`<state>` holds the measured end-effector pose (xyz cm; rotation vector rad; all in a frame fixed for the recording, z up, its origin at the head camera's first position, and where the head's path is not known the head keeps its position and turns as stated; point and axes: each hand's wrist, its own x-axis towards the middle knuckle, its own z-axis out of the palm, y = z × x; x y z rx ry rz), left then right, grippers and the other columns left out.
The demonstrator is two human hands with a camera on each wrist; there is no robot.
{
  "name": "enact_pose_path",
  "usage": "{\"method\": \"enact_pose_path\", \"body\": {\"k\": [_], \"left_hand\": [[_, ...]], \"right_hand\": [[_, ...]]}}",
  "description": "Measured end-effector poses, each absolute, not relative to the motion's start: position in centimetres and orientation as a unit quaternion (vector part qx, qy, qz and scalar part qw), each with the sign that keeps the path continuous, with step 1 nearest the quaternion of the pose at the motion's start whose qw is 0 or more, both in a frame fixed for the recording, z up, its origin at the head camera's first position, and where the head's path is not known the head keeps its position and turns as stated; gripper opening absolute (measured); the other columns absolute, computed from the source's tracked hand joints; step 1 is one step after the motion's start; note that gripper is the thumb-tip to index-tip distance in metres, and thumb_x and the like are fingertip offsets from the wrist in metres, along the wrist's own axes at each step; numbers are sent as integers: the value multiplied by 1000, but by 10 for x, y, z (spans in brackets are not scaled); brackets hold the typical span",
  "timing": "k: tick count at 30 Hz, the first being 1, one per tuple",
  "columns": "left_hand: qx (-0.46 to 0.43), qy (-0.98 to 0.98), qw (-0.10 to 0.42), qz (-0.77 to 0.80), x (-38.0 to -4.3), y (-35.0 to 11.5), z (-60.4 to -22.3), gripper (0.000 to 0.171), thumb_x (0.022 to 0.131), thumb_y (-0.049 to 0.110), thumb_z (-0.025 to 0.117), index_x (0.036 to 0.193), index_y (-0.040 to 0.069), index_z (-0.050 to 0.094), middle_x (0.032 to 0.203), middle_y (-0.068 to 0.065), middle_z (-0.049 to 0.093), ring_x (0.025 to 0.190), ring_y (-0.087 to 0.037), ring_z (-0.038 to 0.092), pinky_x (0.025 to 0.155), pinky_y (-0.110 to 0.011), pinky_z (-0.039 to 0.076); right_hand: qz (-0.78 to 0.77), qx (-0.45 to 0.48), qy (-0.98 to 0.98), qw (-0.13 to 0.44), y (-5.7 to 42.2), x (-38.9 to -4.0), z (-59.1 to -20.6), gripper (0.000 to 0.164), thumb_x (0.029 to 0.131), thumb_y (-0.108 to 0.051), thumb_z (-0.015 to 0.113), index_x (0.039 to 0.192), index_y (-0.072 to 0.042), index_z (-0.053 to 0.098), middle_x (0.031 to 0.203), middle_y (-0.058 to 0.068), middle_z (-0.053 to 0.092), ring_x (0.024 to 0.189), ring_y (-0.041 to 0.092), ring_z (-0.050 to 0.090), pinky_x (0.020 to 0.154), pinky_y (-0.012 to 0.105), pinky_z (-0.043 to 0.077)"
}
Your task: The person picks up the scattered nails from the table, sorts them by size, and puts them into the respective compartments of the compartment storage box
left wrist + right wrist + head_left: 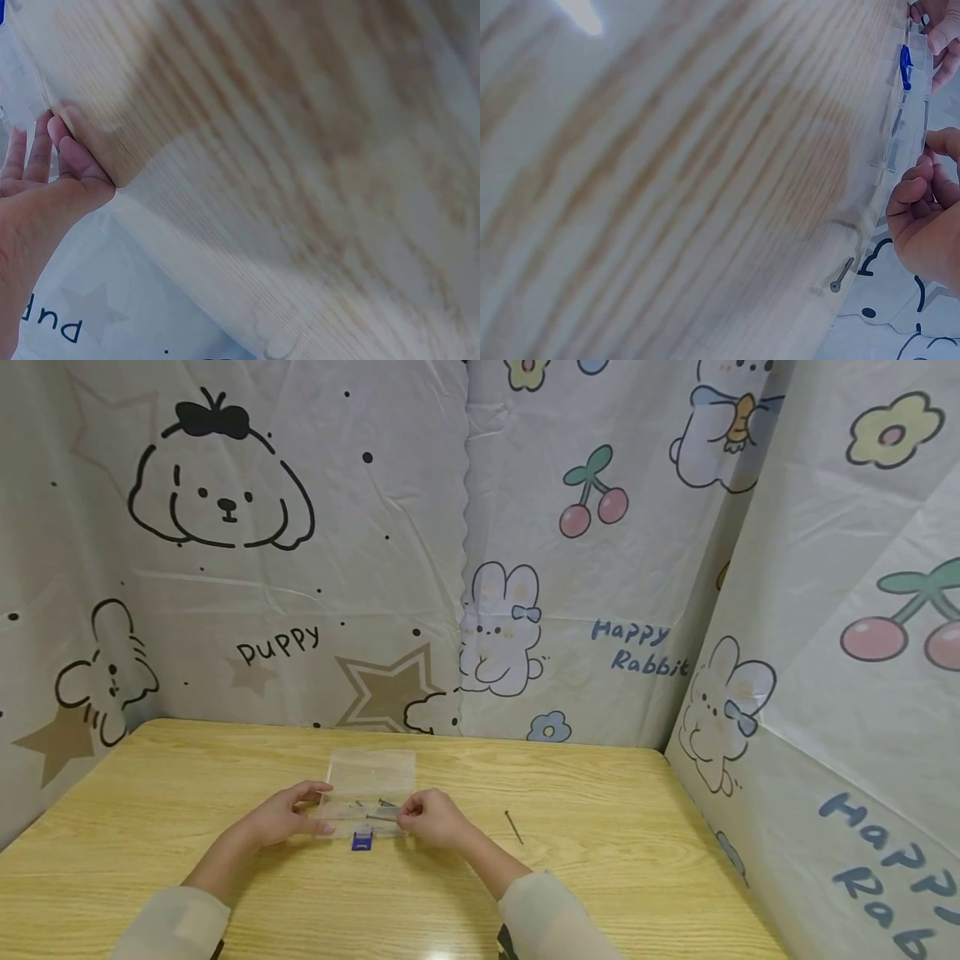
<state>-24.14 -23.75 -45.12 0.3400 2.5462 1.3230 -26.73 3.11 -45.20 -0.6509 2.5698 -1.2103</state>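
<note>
A clear plastic box [337, 833] stands on the table with its lid [371, 770] raised at the back and a blue latch [362, 840] at its front. Around its left side my left hand [281, 814] holds it, thumb near the front corner and fingers toward the hinge. My right hand [435, 818] pinches one end of a long screw [381, 818] at the box's right end, and the screw lies level over the compartment. Behind it, more screws [387, 803] show inside the box. The right wrist view also has the pinched screw [926, 116] between thumb and fingers.
One loose screw [513, 827] lies on the wooden table [600, 877], to the right of my right hand. Printed cloth curtains [390, 568] stand along the table's back and sides.
</note>
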Motion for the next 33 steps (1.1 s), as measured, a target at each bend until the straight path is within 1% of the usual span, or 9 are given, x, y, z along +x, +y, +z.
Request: {"method": "enact_pose_path", "body": {"k": [8,15,23,27,33], "left_hand": [[120,874,124,455,-243,-240,-454,77,81,28,73,139,-4,34,136,-36,35,124,-60,32,96,-57,42],[116,876,125,450,-244,-239,-454,76,81,29,73,139,-3,34,135,-36,35,124,-60,31,96,-61,39],[114,874,124,456,-245,-240,-456,77,80,30,74,138,-3,35,136,-36,35,125,-60,31,97,-61,38],[114,873,125,457,-245,-240,-455,77,80,29,74,138,-3,35,136,-36,35,125,-60,30,97,-60,38],[118,873,124,457,-244,-239,-454,76,81,27,74,138,-4,35,135,-36,36,124,-60,31,97,-60,39]], "right_hand": [[-404,-215,883,107,30,-267,-454,12,88,-17,65,85,-6,70,74,-3,61,62,4,45,54,17,37],[-404,-205,885,106,35,-268,-451,13,88,-23,66,87,-11,70,71,-5,54,61,6,42,51,19,35],[-402,-190,891,95,47,-272,-448,14,88,-28,66,88,-14,69,76,-4,55,65,8,44,52,21,37],[-396,-185,895,93,56,-273,-448,13,88,-27,65,87,-15,69,76,-4,54,66,9,44,53,22,37],[-386,-184,901,78,72,-275,-448,14,88,-25,65,88,-12,69,77,-2,56,68,11,46,57,24,39]]}}
